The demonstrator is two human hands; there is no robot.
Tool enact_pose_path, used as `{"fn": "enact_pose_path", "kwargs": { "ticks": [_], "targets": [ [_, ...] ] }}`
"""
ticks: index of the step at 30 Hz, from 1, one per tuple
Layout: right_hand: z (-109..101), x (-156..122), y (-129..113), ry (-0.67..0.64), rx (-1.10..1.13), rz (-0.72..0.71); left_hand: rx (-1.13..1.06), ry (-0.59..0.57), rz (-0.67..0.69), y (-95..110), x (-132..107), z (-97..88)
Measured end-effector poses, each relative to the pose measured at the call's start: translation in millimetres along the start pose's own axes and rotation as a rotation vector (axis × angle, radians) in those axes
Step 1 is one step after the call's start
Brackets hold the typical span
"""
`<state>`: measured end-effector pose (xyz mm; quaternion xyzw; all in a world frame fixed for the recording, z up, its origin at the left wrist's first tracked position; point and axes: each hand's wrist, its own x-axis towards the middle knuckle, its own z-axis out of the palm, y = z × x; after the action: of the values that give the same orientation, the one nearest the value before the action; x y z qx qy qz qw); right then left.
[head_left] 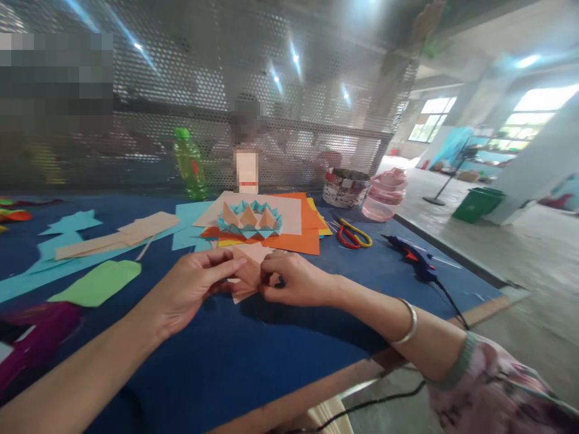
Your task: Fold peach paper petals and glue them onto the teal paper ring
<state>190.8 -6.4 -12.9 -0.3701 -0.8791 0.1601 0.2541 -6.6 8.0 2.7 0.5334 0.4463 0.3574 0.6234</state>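
Observation:
Between my two hands is a small piece of folded peach paper (248, 265). Its left side is pinched by my left hand (205, 274), thumb on top. The fingers of my right hand (292, 277) are closed on its right edge. More peach paper shows just under and behind it, partly hidden by my hands. Beyond them stands a ring of folded blue and peach paper points (250, 220), resting on stacked orange, yellow and peach sheets (298, 241).
Scissors (355, 234) and a glue gun (416, 256) with a cord lie at right. A pink jug (385, 194), a patterned basket (346, 187) and a green bottle (190, 164) stand behind. Blue, peach and green paper (102, 282) lies left. Perforated mesh rises at the back.

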Motion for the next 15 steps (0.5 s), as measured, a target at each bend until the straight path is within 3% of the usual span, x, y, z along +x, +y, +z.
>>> {"fn": "enact_pose_path", "kwargs": {
  "ticks": [3,6,9,11,15],
  "targets": [
    [-15,1,0,-0.008,-0.006,-0.02,0.02,0.088,0.022,5,1,-2.2],
    [-44,-13,5,0.172,-0.061,0.15,0.062,0.13,0.018,7,4,-5.8],
    [-83,-53,17,0.27,-0.37,0.54,0.035,0.162,0.006,5,7,-9.6],
    [-108,-90,26,0.241,-0.568,0.985,0.006,0.161,0.005,5,8,-11.1],
    [-137,-161,48,0.289,-0.661,1.337,-0.039,0.139,0.036,8,4,-9.1]
  ]
}}
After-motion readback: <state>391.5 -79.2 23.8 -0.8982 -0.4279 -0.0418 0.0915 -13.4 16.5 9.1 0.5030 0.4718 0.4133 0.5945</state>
